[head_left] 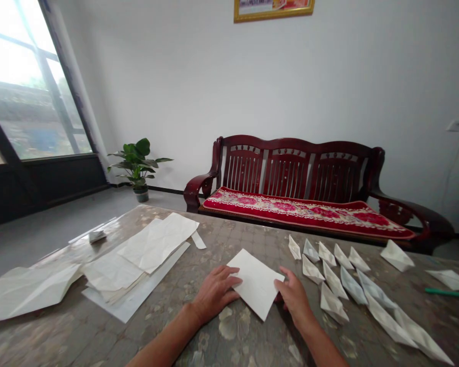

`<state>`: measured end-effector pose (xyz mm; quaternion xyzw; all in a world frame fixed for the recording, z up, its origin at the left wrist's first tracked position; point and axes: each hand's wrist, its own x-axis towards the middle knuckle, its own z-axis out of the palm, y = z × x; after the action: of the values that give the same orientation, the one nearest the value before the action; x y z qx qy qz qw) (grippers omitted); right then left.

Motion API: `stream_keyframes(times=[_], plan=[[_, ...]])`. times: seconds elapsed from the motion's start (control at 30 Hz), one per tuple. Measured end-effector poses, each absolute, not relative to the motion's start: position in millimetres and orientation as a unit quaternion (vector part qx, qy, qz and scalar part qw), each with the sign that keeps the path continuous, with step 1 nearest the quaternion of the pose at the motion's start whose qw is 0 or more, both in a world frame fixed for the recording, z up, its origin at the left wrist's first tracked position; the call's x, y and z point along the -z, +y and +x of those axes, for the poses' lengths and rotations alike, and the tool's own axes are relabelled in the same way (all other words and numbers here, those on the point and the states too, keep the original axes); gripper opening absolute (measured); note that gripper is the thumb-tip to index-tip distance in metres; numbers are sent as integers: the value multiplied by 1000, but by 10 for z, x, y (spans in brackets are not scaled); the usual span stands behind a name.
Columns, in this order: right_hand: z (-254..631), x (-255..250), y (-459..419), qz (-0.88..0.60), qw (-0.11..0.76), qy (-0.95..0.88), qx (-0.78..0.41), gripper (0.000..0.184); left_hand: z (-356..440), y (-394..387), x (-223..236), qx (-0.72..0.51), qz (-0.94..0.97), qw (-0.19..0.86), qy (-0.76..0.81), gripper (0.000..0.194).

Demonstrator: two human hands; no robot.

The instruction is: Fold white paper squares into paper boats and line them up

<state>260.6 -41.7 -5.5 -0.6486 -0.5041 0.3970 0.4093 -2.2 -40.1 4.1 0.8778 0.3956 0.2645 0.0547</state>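
Observation:
A white square of paper (257,283) lies on the table in front of me, turned so that one corner points toward me. My left hand (217,291) rests at its left corner, fingers spread and fingertips touching the edge. At the right corner, my right hand (291,293) has the paper between thumb and fingers; part of that grip is hidden. Several folded paper boats (332,279) stand in rows to the right of my right hand. Left of my left hand lies a pile of creased white sheets (156,242).
A patterned cover lies on the table (176,326). Near its right edge are a green pen (447,292) and a flat folded paper (449,279). A small paper strip (199,239) lies by the pile. Beyond stand a wooden bench (286,171) and a potted plant (137,165).

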Motion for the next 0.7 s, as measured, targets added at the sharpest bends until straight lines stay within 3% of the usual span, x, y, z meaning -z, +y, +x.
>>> stream_keyframes(times=[0.07,0.13,0.37,0.53,0.7], plan=[[2563,-14,-537,-647,440,-454,-426,67,46,-489,-29,-252,890,63,375,48],[2522,-62,-629,-647,455,-428,-436,68,110,-543,-6,-243,885,64,392,56],[2560,-21,-721,-665,422,-440,-431,63,212,-558,-9,-233,878,68,413,22],[2643,-33,-860,-687,323,-629,-164,51,218,-585,-14,-229,881,52,411,20],[2413,-144,-1116,-570,267,-776,-29,62,236,-608,-38,-226,876,65,420,22]])
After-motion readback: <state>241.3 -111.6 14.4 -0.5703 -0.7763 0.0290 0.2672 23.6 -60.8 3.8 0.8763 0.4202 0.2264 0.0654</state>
